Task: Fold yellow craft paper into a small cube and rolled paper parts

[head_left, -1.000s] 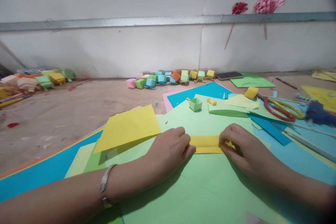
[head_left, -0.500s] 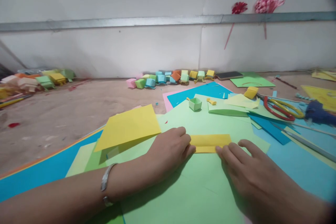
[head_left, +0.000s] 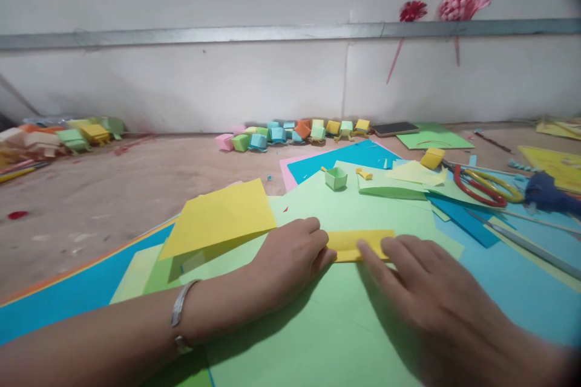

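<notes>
A folded yellow paper strip (head_left: 342, 240) lies on light green sheets (head_left: 336, 320) between my hands. My left hand (head_left: 293, 254), with its fingers curled together, pinches the strip's left end. Over the right part of the strip is my right hand (head_left: 417, 278), its thumb pressing on the lower folded flap and its fingers on the right end. Beyond the strip stands a small green paper cup (head_left: 336, 178). A larger yellow sheet (head_left: 222, 217) rests left of my left hand.
Small folded paper pieces (head_left: 302, 130) line the wall, with another pile (head_left: 75, 139) at far left. Red-handled scissors (head_left: 479, 187), a metal blade-like tool (head_left: 531, 248) and a dark blue object (head_left: 549, 192) lie at right. A dark flat object (head_left: 394, 129) sits near the wall.
My right hand has moved left along the yellow strip, its thumb now nearer the middle of the flap. My left hand stays at the left end.
</notes>
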Demonstrator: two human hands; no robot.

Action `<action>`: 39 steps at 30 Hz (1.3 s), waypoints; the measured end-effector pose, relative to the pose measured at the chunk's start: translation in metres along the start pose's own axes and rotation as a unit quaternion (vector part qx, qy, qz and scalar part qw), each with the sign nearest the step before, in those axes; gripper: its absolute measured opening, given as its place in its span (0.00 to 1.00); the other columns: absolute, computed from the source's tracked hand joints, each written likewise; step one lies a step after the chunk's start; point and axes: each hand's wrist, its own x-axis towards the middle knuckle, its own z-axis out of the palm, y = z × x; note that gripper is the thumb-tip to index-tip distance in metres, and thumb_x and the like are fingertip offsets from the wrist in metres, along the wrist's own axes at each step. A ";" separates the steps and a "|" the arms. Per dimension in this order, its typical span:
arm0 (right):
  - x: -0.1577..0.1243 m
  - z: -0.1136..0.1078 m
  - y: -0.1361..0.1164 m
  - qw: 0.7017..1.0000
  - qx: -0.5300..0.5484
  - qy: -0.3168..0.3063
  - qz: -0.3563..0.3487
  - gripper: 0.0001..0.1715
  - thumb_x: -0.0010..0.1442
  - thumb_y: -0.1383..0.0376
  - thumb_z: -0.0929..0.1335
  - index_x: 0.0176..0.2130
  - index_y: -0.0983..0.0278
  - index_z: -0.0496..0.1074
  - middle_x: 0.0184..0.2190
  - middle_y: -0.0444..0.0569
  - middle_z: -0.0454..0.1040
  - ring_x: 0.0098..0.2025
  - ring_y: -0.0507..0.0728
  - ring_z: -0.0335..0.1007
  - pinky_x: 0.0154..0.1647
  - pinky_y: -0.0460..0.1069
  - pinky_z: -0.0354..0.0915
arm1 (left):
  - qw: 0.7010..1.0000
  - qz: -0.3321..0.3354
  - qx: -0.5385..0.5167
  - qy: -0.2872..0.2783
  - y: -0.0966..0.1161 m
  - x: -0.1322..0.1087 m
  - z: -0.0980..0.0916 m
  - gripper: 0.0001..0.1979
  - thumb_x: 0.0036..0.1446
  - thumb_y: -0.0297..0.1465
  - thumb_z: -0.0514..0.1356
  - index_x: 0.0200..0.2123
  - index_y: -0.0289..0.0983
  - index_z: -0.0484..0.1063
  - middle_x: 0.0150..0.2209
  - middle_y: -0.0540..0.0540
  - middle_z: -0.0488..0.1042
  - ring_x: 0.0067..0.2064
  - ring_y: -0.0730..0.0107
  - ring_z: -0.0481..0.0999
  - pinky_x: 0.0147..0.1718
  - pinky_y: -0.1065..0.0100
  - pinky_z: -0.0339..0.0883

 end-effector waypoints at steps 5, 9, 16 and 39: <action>0.011 0.011 -0.004 0.988 0.143 -0.056 -0.004 0.12 0.63 0.72 0.62 0.44 0.69 0.71 0.29 0.51 0.68 0.30 0.56 0.58 0.29 0.51 0.54 | 1.000 -0.010 0.003 -0.013 0.001 0.001 -0.003 0.16 0.63 0.33 0.55 0.23 0.35 0.69 0.27 0.48 0.68 0.28 0.68 0.66 0.24 0.69 0.50; 0.002 0.012 -0.006 0.993 0.107 -0.045 -0.008 0.07 0.52 0.75 0.67 0.32 0.68 0.73 0.27 0.51 0.68 0.29 0.57 0.56 0.29 0.52 0.50 | 1.000 -0.007 0.005 -0.019 0.002 0.002 -0.004 0.16 0.64 0.33 0.54 0.25 0.35 0.70 0.28 0.47 0.69 0.30 0.68 0.67 0.25 0.69 0.52; -0.016 -0.001 0.001 0.993 -0.056 -0.022 0.098 0.11 0.33 0.77 0.65 0.12 0.62 0.63 0.16 0.52 0.57 0.24 0.57 0.46 0.26 0.54 0.41 | 1.000 -0.007 0.009 -0.022 0.002 0.002 -0.004 0.15 0.63 0.32 0.54 0.24 0.35 0.71 0.28 0.47 0.70 0.30 0.69 0.67 0.25 0.69 0.49; 0.001 0.019 0.006 0.992 0.120 0.021 -0.040 0.15 0.60 0.79 0.61 0.30 0.69 0.73 0.27 0.51 0.66 0.29 0.56 0.56 0.30 0.53 0.55 | 0.996 -0.022 0.084 -0.026 -0.006 -0.005 -0.015 0.23 0.60 0.47 0.59 0.22 0.35 0.72 0.22 0.48 0.66 0.23 0.68 0.64 0.20 0.66 0.44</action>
